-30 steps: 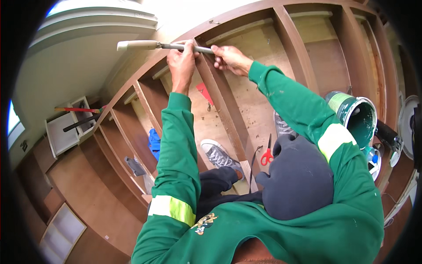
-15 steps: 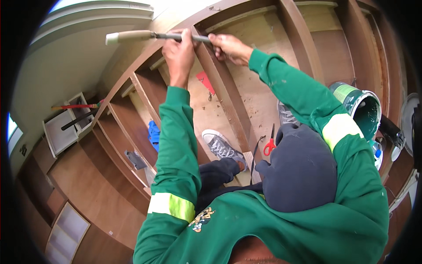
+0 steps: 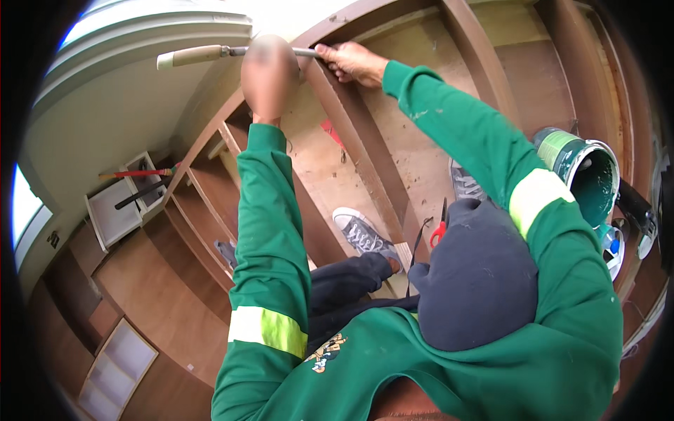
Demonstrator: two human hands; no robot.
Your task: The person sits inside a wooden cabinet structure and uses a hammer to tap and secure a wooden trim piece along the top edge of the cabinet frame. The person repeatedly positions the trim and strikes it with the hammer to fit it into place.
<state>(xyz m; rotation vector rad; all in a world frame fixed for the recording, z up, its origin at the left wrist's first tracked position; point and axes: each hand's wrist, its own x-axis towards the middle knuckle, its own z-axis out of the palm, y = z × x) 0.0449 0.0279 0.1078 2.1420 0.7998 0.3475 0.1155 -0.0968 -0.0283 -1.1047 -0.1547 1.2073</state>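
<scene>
Rod [image 3: 237,51] is gripped by R hand [image 3: 357,63] fingers; L hand [image 3: 270,77] blurred, can't tell; work seems unfinished, remaining amt. unclear.

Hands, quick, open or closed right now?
Left hand: at the grey rod, too blurred to tell its grip.
Right hand: closed, holding that rod's end.

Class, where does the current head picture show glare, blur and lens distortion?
Head view: white glare washes out the top, beside the pale trim; an oval blur hides most of the left hand, while the right hand, gripping the tool, looks clearer; edges of the wooden frame bow; the corners go black.
</scene>
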